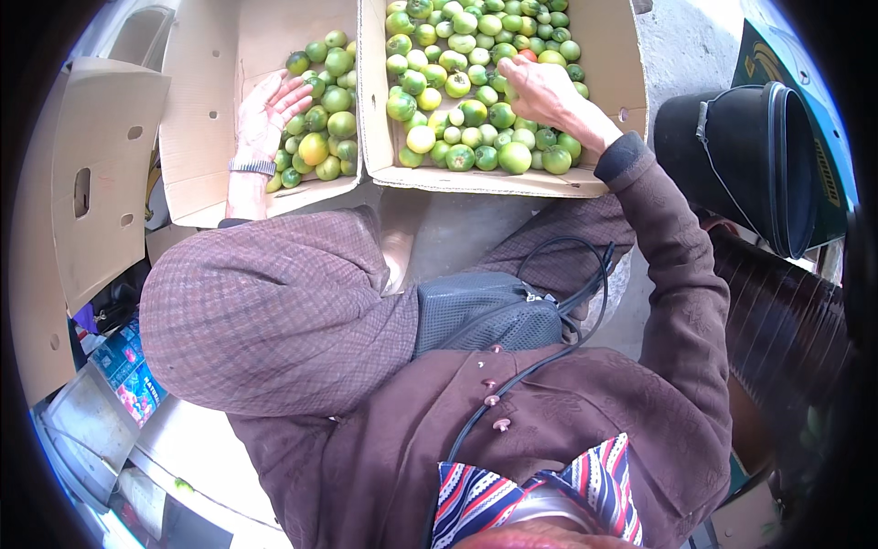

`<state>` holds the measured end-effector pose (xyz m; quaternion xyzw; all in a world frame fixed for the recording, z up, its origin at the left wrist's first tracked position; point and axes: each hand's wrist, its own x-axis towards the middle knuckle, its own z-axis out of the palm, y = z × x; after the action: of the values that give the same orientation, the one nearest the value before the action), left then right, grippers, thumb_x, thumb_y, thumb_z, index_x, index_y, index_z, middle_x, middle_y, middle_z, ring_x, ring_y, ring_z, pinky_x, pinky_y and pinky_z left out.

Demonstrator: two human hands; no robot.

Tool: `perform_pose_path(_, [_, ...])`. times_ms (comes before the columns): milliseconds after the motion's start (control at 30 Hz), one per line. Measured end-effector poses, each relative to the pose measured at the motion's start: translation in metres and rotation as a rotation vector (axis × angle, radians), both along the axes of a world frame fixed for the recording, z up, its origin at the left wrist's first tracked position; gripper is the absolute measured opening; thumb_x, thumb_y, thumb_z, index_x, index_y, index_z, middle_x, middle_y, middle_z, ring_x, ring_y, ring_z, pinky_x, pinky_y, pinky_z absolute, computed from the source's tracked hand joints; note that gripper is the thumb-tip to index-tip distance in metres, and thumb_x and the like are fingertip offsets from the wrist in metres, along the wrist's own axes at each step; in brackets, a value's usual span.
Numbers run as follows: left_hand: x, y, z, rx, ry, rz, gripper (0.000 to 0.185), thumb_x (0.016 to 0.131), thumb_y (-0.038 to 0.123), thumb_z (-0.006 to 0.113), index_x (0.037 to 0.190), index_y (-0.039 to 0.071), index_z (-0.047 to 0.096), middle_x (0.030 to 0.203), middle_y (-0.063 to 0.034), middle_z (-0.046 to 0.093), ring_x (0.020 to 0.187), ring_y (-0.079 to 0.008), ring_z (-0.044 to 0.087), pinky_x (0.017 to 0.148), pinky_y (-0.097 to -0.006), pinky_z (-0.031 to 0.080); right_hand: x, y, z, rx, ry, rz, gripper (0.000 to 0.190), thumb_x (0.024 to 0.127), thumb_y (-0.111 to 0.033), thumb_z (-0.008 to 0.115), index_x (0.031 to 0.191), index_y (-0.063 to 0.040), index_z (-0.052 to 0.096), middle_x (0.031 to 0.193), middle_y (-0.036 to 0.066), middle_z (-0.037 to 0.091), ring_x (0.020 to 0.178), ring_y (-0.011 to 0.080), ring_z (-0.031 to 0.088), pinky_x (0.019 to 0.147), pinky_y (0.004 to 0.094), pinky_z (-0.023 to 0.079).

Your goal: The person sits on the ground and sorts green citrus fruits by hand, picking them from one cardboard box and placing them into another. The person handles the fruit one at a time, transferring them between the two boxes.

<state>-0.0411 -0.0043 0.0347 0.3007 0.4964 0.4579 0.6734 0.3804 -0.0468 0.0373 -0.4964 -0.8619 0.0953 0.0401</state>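
Two cardboard boxes stand side by side in front of my lap. The left box [199, 137] holds a heap of green tomatoes [336, 99] along its right side, one of them yellow-orange. My left hand [271, 106] is over this heap's left edge, palm up, fingers spread, with nothing in it. The right box [473, 180] has many green and yellowish tomatoes [459, 86] across its bottom. Over its right part, my right hand [542, 89] has bent fingers close to a red tomato [527, 55]. Green shows under those fingers; whether a tomato is gripped is hidden.
A black bucket [734, 158] with a wire handle lies tipped at the right, near a dark green box [826, 165]. Cardboard with cut holes [103, 185] rises at the left. A mesh pouch [480, 309] with a black cable [521, 374] rests at my waist.
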Motion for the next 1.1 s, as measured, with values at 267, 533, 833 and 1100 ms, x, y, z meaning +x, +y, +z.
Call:
perform_pose_path(267, [0.005, -0.003, 0.018, 0.062, -0.657, -0.417, 0.042, 0.097, 0.02, 0.051, 0.131, -0.003, 0.041, 0.128, -0.0233, 0.051, 0.111, -0.0301, 0.057, 0.087, -0.0408, 0.05, -0.173, 0.023, 0.077, 0.218, 0.585, 0.15, 0.031, 0.077, -0.013, 0.062, 0.108, -0.01, 0.06, 0.106, 0.01, 0.061, 0.096, 0.0285, 0.062, 0.079, 0.0404, 0.05])
perform_pose_path(533, [-0.008, -0.004, 0.016, -0.01, -0.054, -0.147, 0.042, 0.093, 0.016, 0.056, 0.128, -0.004, 0.046, 0.119, -0.0172, 0.057, 0.101, -0.0245, 0.06, 0.083, -0.0352, 0.052, -0.168, 0.029, 0.06, 0.225, 0.724, 0.132, 0.026, 0.083, -0.01, 0.057, 0.107, -0.012, 0.063, 0.1, 0.01, 0.064, 0.095, 0.0281, 0.063, 0.079, 0.04, 0.052])
perform_pose_path(833, [-0.029, 0.0, -0.046, -0.084, 1.588, -0.671, 0.035, 0.089, 0.017, 0.061, 0.119, 0.0, 0.058, 0.097, -0.0132, 0.066, 0.074, -0.0185, 0.064, 0.063, -0.0272, 0.055, 0.031, 0.024, -0.009, -0.02, 0.156, -0.393, 0.024, 0.078, -0.009, 0.058, 0.101, -0.011, 0.066, 0.099, 0.011, 0.067, 0.092, 0.0295, 0.065, 0.078, 0.0412, 0.052])
perform_pose_path(1100, [-0.049, 0.003, -0.08, 0.088, 1.766, -0.456, 0.036, 0.087, 0.017, 0.061, 0.119, 0.001, 0.059, 0.102, -0.0154, 0.066, 0.078, -0.021, 0.066, 0.065, -0.0284, 0.055, 0.03, 0.003, -0.058, 0.016, -0.204, -0.077, 0.013, 0.072, -0.006, 0.063, 0.085, -0.007, 0.066, 0.09, 0.01, 0.066, 0.085, 0.0251, 0.067, 0.071, 0.0386, 0.052])
